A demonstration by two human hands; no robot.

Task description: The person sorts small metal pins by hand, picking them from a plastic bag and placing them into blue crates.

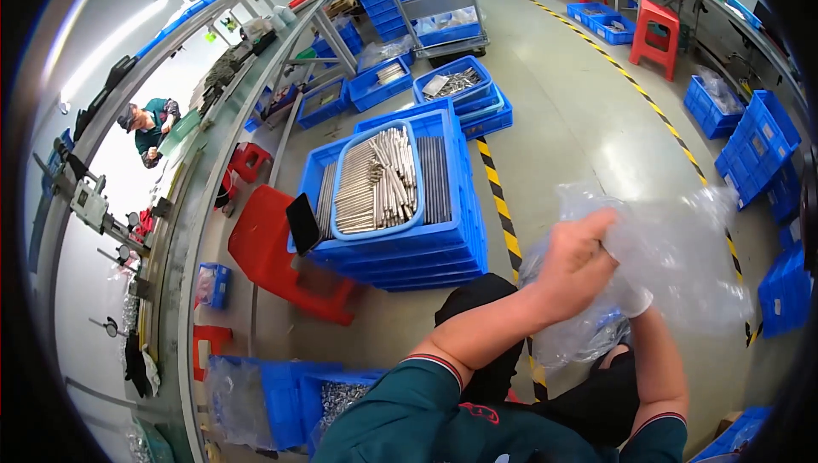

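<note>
In front of me to the right, a large clear plastic bag [682, 250] hangs crumpled and spread out. My left hand [581, 260] is closed in a fist, gripping the bag near its upper left side. My right hand [632, 299] is beside the left, lower and behind the plastic; something white shows at it, and its fingers are hidden. More clear plastic [579, 327] hangs below both hands, above my lap. To the left, a light-blue tray [341, 223] full of metal rods [375, 180] rests on a stack of blue crates [460, 250].
A dark phone-like slab [303, 223] leans at the crates' left corner. Beside them is a red plastic chair [277, 241]. A long workbench [183, 293] runs along the left. Yellow-black floor tape [503, 207] passes close by. Blue bins [758, 143] line the right; a person [158, 126] works beyond the bench.
</note>
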